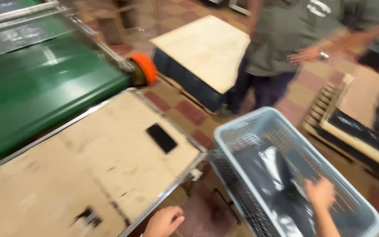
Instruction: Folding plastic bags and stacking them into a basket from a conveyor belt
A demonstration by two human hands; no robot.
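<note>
My right hand [320, 193] is inside the light blue plastic basket [237, 131], and it rests on the black and shiny silver packages [268, 175] that lie there. The picture is blurred here, so I cannot tell if the fingers are closed on a package or only touch it. My left hand [164, 221] is at the near edge of the tabletop [66, 175], close to its near right corner; it looks loosely curled and holds nothing that I can see. The basket stands just beside the right edge of the tabletop, lower than it. The tabletop is covered with a worn beige board and has a metal rim. A black phone [162, 138] lies flat on it near the right edge. At the far side of the tabletop is a green conveyor belt [44, 87] with an orange roller end [146, 68]. Another person [281, 39] in a grey-green shirt stands beyond the basket, beside a stack topped with a pale board [205, 48], on the checkered floor [185, 109].
</note>
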